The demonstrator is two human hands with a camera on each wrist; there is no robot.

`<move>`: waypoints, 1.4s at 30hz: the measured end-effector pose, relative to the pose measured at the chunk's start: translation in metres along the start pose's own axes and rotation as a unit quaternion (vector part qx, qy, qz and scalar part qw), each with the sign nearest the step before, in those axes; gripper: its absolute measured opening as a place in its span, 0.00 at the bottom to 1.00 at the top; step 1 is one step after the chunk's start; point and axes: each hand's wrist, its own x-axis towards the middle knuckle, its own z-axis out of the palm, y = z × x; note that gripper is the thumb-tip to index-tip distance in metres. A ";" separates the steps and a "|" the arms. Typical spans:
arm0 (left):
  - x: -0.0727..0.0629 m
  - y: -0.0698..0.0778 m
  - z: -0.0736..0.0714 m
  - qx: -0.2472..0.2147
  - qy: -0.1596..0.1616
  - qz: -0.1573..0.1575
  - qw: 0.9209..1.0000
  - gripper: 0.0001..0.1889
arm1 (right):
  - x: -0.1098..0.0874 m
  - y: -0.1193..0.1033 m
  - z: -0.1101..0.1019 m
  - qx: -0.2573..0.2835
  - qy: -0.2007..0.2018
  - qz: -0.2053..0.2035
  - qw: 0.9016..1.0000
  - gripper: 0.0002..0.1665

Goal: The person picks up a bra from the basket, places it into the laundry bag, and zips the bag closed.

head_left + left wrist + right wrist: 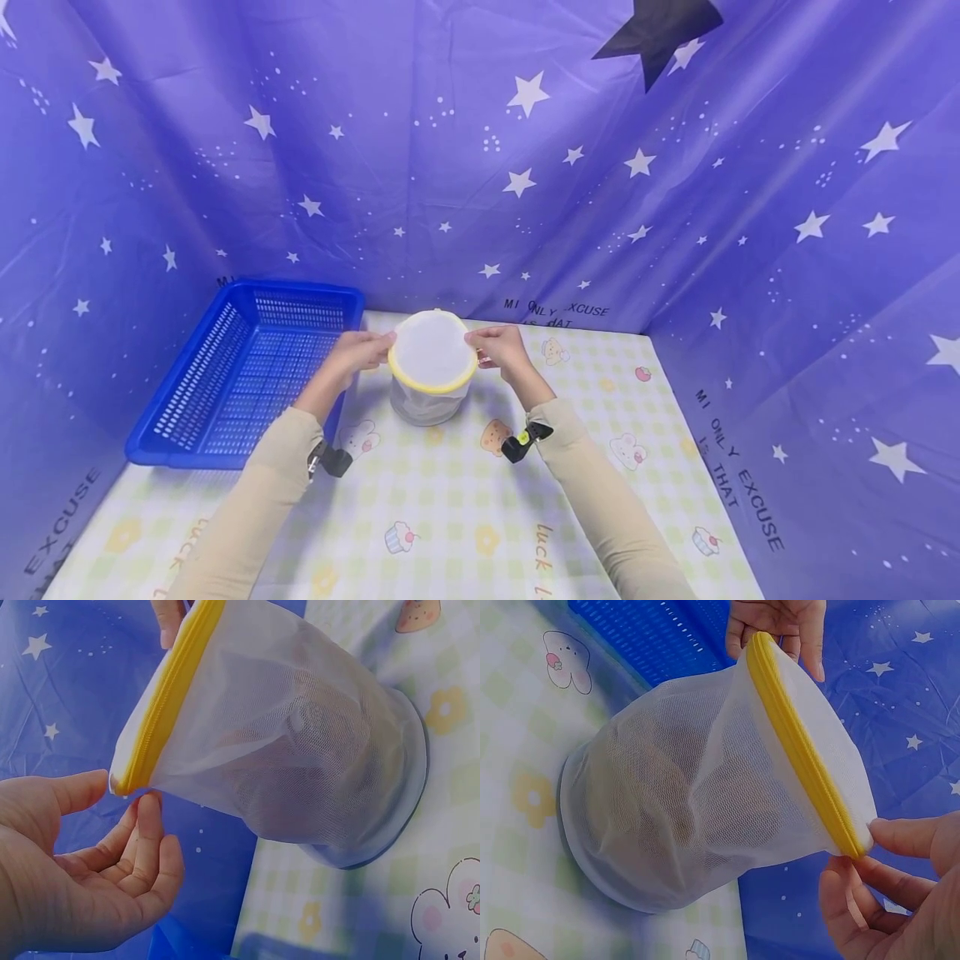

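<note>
A white cylindrical mesh laundry bag (431, 403) with a yellow zip (161, 705) around its top stands on the table. Its flat lid faces up and the zip looks closed. Something dull and brownish shows faintly through the mesh in both wrist views; its kind is hidden. My left hand (358, 353) holds the left side of the rim between thumb and fingertips. On the opposite side, my right hand (504, 346) pinches the rim, thumb above and fingers below, as the right wrist view also shows.
A blue plastic basket (180, 459) with slotted walls stands to the left, close to my left forearm. The table has a checked cloth (450, 492) printed with cartoons. Purple star-printed curtains (420, 208) hang behind and at both sides.
</note>
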 end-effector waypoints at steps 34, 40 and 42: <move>-0.008 0.025 -0.006 0.091 0.081 0.193 0.974 0.33 | -0.005 -0.019 -0.012 -0.061 0.003 -0.161 0.985 0.28; -0.009 0.038 -0.009 0.172 0.080 0.257 0.948 0.34 | -0.006 -0.032 -0.022 -0.135 -0.005 -0.255 0.958 0.32; -0.007 0.042 -0.010 0.195 0.079 0.277 0.938 0.35 | -0.007 -0.038 -0.026 -0.162 -0.011 -0.274 0.948 0.34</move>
